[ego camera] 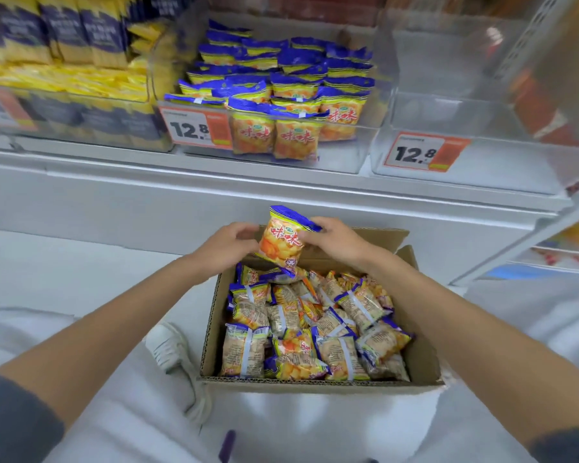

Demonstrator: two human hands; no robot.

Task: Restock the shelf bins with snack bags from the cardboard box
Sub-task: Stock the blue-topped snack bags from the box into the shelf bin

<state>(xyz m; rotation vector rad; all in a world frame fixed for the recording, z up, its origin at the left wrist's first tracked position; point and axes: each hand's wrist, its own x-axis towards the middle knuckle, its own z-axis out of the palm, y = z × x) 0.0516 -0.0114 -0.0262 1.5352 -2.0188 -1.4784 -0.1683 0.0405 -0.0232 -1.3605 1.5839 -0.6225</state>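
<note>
The right hand (335, 240) grips the upper right edge of a snack bag (283, 240), its fingers curled over the blue top seam. The left hand (228, 247) closes on the bag's left side with curled fingers and thumb, though the exact contact there is partly hidden, so it seems to be pinching rather than merely touching. The bag is orange and yellow with a blue top strip and red characters. It is held upright, face toward the camera, just above the far end of the cardboard box (211, 329). Dark grey sleeves (14, 419) show at the bottom corners of the view. The box stands open on the white floor (47, 269), filled with a loose heap of bags (315, 329) of the same kind, most lying back side up. A white shoe (168, 345) sits just beside the box's left wall. Beyond the box runs the white shelf (248, 182). On it a clear middle bin (341, 155) holds rows of matching bags, with an orange price tag (194, 128) reading 12.8 on its front left. To its right stands another clear bin (448, 111) with a like tag (418, 152). To the left, a bin (81, 128) holds yellow and dark-blue packs (64, 45).
</note>
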